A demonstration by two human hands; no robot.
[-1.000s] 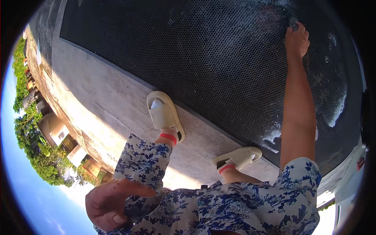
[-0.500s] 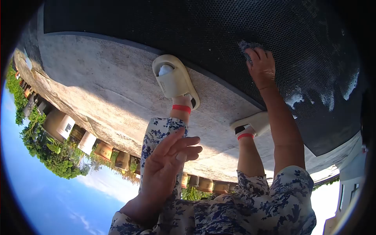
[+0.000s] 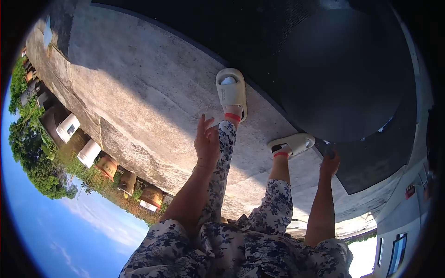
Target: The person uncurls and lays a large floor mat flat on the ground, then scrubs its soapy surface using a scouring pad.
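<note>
A black textured mat (image 3: 259,51) lies on the concrete ground, and a dark, smooth round shape (image 3: 343,74) covers much of its right part; what that shape is I cannot make out. My right hand (image 3: 330,164) is closed round a small dark scrubbing pad (image 3: 329,150) at the mat's near edge. Over the concrete, by my left shin, my left hand (image 3: 206,144) hangs with its fingers apart and holds nothing. My feet, in cream slides (image 3: 231,92), stand beside the mat's edge.
Concrete ground (image 3: 139,88) stretches to the left, partly sunlit. White buckets (image 3: 89,153) and several brown pots (image 3: 107,167) line the far edge beside green plants. At the lower right is a building wall with a window (image 3: 397,254).
My right hand has come back toward me with the pad, down to the mat's near edge. My left hand has risen slightly in view, and the round shape has appeared over the mat.
</note>
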